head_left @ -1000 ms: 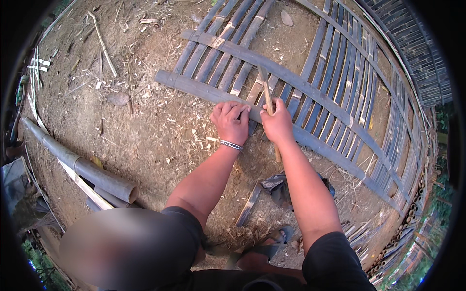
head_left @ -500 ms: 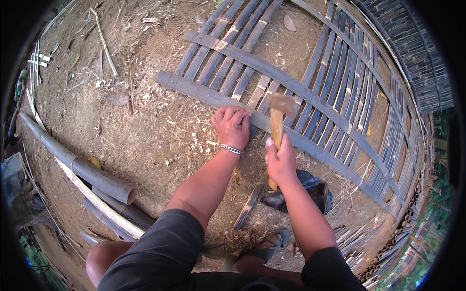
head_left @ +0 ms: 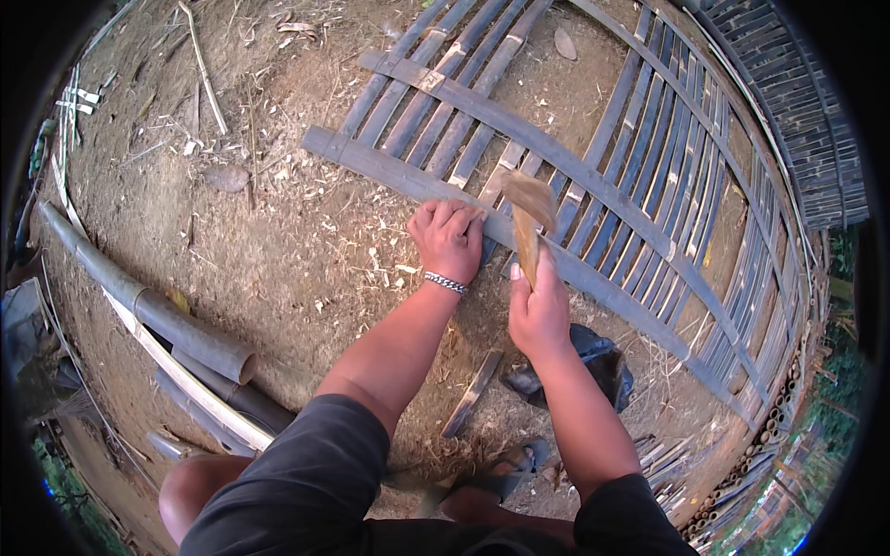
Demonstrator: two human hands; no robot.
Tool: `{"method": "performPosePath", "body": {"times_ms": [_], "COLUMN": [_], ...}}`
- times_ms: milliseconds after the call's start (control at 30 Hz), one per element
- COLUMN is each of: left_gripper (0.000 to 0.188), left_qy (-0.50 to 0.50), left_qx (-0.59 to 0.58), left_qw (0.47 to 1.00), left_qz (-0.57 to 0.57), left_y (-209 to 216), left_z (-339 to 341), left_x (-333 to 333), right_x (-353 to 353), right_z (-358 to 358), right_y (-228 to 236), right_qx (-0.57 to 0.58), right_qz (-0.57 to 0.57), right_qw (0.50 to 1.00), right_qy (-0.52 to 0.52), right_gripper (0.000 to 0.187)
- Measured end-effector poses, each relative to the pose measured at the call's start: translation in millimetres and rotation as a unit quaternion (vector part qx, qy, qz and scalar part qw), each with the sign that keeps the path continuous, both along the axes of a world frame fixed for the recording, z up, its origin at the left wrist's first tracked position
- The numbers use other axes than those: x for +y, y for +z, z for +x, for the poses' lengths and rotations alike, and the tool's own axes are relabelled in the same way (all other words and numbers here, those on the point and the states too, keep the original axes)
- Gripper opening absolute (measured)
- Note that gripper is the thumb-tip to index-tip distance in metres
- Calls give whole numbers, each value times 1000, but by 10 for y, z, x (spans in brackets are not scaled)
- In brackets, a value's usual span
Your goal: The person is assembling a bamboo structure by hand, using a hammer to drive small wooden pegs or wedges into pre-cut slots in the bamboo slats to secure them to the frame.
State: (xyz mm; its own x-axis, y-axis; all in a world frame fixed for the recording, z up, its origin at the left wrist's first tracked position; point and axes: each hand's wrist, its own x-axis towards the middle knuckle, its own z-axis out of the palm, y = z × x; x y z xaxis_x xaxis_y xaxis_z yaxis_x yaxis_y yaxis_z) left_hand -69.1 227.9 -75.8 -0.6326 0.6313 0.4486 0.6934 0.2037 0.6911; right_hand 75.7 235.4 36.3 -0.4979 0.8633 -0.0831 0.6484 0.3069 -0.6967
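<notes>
My left hand (head_left: 447, 243) is closed against the near crosspiece (head_left: 380, 173) of a bamboo slat panel (head_left: 603, 199). Thumb and fingertips are pinched together at the strip's edge; whatever sits between them is too small to make out. A metal chain bracelet circles that wrist. My right hand (head_left: 540, 313) grips the wooden handle of a hammer (head_left: 527, 248). Its head is slightly blurred, hanging over the panel just right of my left hand. Split bamboo slats run crosswise beneath the long flat crosspieces.
A dark plastic bag (head_left: 601, 366) lies below my right forearm, beside a short bamboo piece (head_left: 473, 394). Thick bamboo poles (head_left: 190, 329) rest at the left. Wood chips litter the dirt floor. Another slatted bamboo panel (head_left: 788, 102) stands at the upper right.
The hammer head has tilted and shifted a little to the left in my right hand. My left hand keeps its place at the crosspiece. The whole view has shifted slightly.
</notes>
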Motion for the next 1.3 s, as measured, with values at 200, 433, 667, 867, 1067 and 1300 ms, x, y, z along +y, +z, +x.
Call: {"method": "performPosePath", "body": {"times_ms": [200, 433, 667, 867, 1067, 1300], "left_gripper": [11, 17, 57, 63, 61, 59], "left_qy": [0, -25, -13, -48, -53, -55], "left_qx": [11, -41, 133, 117, 120, 132], "left_qw": [1000, 999, 966, 953, 956, 953], "left_qz": [-3, 22, -223, -274, -262, -267], "left_y": [-23, 2, 200, 169, 164, 146], "left_z": [3, -245, -1073, -1017, -1061, -1073], "left_x": [13, -95, 471, 480, 435, 429], "right_x": [59, -11, -52, -19, 28, 118], "right_z": [45, 49, -2, 65, 22, 97], "right_y": [-42, 241, 217, 93, 327, 155], "right_qx": [-123, -17, 7, -114, 24, -130], "right_qz": [-56, -20, -13, -54, -24, -76], "right_qw": [990, 999, 1000, 992, 999, 989], "right_qy": [27, -28, 17, 19, 23, 8], "right_gripper": [48, 49, 54, 52, 52, 55]}}
